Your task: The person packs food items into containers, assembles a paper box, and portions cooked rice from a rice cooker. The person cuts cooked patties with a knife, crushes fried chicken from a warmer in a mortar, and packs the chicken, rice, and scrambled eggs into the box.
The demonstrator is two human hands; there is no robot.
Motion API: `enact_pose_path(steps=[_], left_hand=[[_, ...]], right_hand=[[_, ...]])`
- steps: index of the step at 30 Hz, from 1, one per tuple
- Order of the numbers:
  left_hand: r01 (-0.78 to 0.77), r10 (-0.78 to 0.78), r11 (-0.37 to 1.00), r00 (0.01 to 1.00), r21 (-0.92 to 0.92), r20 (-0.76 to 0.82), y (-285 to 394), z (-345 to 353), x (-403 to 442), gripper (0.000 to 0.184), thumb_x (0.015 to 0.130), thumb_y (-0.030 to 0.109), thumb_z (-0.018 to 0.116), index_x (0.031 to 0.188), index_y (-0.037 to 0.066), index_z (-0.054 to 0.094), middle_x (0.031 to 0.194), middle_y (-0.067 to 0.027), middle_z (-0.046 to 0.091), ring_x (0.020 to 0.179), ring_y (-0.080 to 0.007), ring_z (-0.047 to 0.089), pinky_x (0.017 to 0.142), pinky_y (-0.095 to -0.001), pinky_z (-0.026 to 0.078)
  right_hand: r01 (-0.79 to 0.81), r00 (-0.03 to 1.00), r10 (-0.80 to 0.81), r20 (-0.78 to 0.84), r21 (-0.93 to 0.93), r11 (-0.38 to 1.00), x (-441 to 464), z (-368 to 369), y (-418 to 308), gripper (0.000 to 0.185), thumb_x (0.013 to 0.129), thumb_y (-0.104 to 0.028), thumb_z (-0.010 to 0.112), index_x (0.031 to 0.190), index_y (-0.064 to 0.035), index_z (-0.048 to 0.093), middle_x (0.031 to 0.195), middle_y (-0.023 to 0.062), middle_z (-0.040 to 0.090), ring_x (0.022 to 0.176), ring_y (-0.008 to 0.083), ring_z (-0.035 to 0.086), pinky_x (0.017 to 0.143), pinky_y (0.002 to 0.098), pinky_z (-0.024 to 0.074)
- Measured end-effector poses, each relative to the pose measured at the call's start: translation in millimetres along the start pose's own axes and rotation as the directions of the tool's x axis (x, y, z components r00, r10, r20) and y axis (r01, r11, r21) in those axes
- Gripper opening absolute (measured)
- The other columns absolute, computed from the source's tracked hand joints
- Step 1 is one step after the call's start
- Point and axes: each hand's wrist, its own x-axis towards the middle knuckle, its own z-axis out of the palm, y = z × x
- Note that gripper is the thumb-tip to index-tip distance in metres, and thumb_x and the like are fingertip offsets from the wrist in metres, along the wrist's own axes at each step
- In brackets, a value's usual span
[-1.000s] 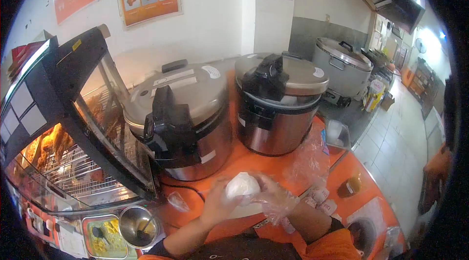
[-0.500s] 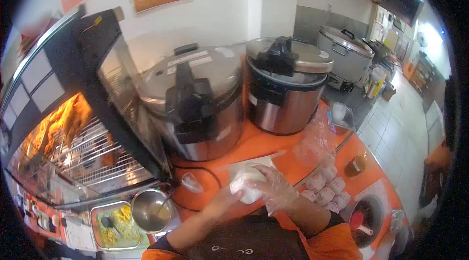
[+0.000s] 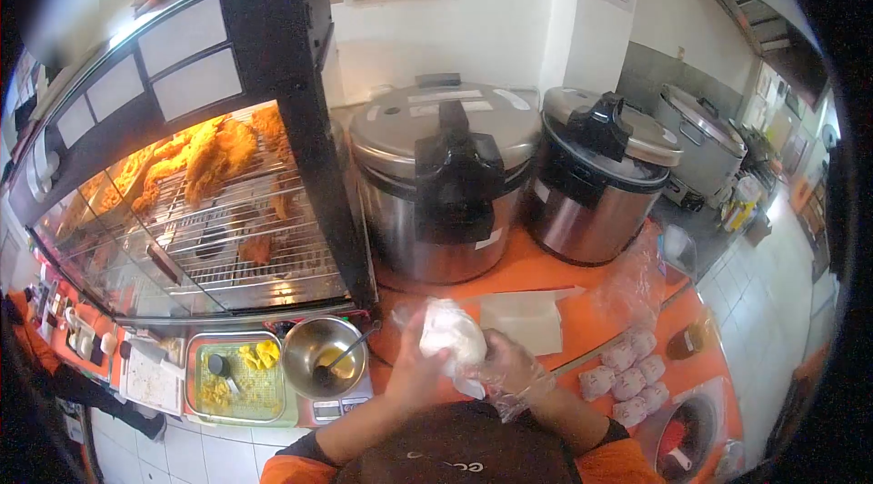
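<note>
My left hand (image 3: 414, 358) and my right hand (image 3: 511, 364) are closed around a white paper-wrapped bundle (image 3: 453, 335), one from each side, in front of my apron. A loose end of the wrapping hangs below it. Clear, crinkled plastic covers my right hand. What is inside the wrapping is hidden. Just beyond my right hand, a sheet of white paper (image 3: 523, 318) lies on the orange counter (image 3: 427, 288). Several similar wrapped bundles (image 3: 627, 373) with small print sit in rows to the right.
Two large steel rice cookers (image 3: 436, 238) (image 3: 591, 220) stand behind the paper. At left is a heated glass display case (image 3: 227, 238) with fried food. Below it are a steel bowl (image 3: 300, 338) with a ladle and a tray (image 3: 195, 393) of yellow food. A red scoop (image 3: 673, 437) rests in a round container at right.
My view has swung left, bringing more of the display case in. The bundle, earlier over the paper, is now left of it, still in both hands, and the paper is uncovered.
</note>
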Motion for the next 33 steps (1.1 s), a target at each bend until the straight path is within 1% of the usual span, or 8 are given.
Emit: enact_pose_path(steps=[3, 9, 12, 16, 18, 24, 27, 33], left_hand=[[0.018, -0.015, 0.981, 1.000, 0.191, -0.016, 5.3, 2.5, -3.2, 0.084, 0.069, -0.006, 0.065, 0.139, 0.005, 0.020, 0.136, -0.0121, 0.033, 0.126, -0.0268, 0.036, 0.104, -0.0379, 0.033], [-0.130, 0.085, 0.889, 0.989, 0.439, 0.121, 13.0, -9.3, -7.3, 0.091, 0.064, -0.004, 0.065, 0.139, -0.001, 0.014, 0.134, -0.0191, 0.030, 0.127, -0.0283, 0.033, 0.106, -0.0380, 0.028], [-0.205, 0.103, 0.822, 0.971, 0.531, 0.215, 14.5, -8.3, -5.1, 0.089, 0.064, -0.006, 0.062, 0.139, -0.001, 0.014, 0.134, -0.0211, 0.030, 0.128, -0.0292, 0.032, 0.107, -0.0382, 0.027], [-0.257, 0.130, 0.738, 0.961, 0.624, 0.243, -0.1, -15.6, 1.7, 0.083, 0.067, -0.008, 0.056, 0.140, -0.001, 0.016, 0.135, -0.0217, 0.031, 0.128, -0.0292, 0.032, 0.107, -0.0375, 0.026], [-0.133, -0.010, 0.846, 0.964, 0.517, 0.265, 7.9, -14.6, 3.5, 0.087, 0.068, -0.010, 0.059, 0.141, 0.001, 0.013, 0.140, -0.0172, 0.030, 0.130, -0.0264, 0.031, 0.107, -0.0376, 0.026], [0.046, -0.115, 0.975, 0.941, 0.217, 0.318, 32.5, -8.4, 2.8, 0.073, 0.074, -0.017, 0.047, 0.140, 0.004, 0.023, 0.144, -0.0123, 0.029, 0.133, -0.0253, 0.029, 0.108, -0.0381, 0.026], [0.089, -0.138, 0.983, 0.935, 0.160, 0.325, 44.7, -5.1, -2.6, 0.069, 0.077, -0.015, 0.049, 0.139, 0.005, 0.027, 0.139, -0.0129, 0.036, 0.128, -0.0253, 0.037, 0.105, -0.0393, 0.031], [0.182, -0.200, 0.979, 0.928, 0.087, 0.313, 52.8, -3.4, -5.1, 0.066, 0.077, -0.017, 0.046, 0.137, 0.006, 0.030, 0.145, -0.0106, 0.029, 0.134, -0.0250, 0.029, 0.108, -0.0399, 0.026]], right_hand=[[0.141, 0.986, -0.163, -0.036, -0.343, 0.929, -8.9, 9.3, -22.3, 0.065, 0.068, -0.035, 0.080, 0.110, 0.0029, 0.048, 0.101, 0.0119, 0.060, 0.093, 0.0185, 0.059, 0.082, 0.0331, 0.0485], [0.145, 0.963, -0.210, -0.171, -0.331, 0.933, -10.2, 20.3, -17.0, 0.062, 0.064, -0.032, 0.082, 0.102, 0.0043, 0.050, 0.093, 0.0170, 0.064, 0.084, 0.0223, 0.064, 0.073, 0.0351, 0.0515], [0.177, 0.934, -0.306, -0.182, -0.510, 0.842, -14.5, 23.4, -21.2, 0.061, 0.065, -0.032, 0.081, 0.104, 0.0033, 0.049, 0.094, 0.0173, 0.063, 0.085, 0.0231, 0.064, 0.074, 0.0353, 0.0518], [0.281, 0.902, -0.372, -0.221, -0.355, 0.892, -11.8, 26.3, -0.7, 0.071, 0.067, -0.028, 0.080, 0.117, 0.0036, 0.042, 0.106, 0.0177, 0.058, 0.096, 0.0214, 0.060, 0.080, 0.0341, 0.0500], [0.298, 0.913, -0.367, -0.181, -0.319, 0.900, -7.6, 17.1, 16.7, 0.079, 0.070, -0.021, 0.077, 0.129, 0.0041, 0.032, 0.116, 0.0159, 0.052, 0.105, 0.0205, 0.054, 0.085, 0.0342, 0.0483], [0.081, 0.991, -0.044, -0.129, 0.298, 0.951, -17.7, 15.6, -1.7, 0.065, 0.073, -0.010, 0.067, 0.129, 0.0028, 0.037, 0.115, 0.0141, 0.053, 0.105, 0.0219, 0.054, 0.085, 0.0362, 0.0488], [0.080, 0.997, -0.075, -0.031, 0.536, 0.840, -29.8, 16.0, -17.6, 0.070, 0.072, -0.025, 0.069, 0.128, 0.0037, 0.040, 0.115, 0.0109, 0.055, 0.103, 0.0214, 0.056, 0.088, 0.0333, 0.0462], [0.068, 0.997, -0.037, -0.067, 0.559, 0.827, -26.6, 21.2, -16.5, 0.067, 0.072, -0.026, 0.067, 0.126, 0.0035, 0.043, 0.114, 0.0114, 0.056, 0.101, 0.0212, 0.057, 0.086, 0.0338, 0.0466]])
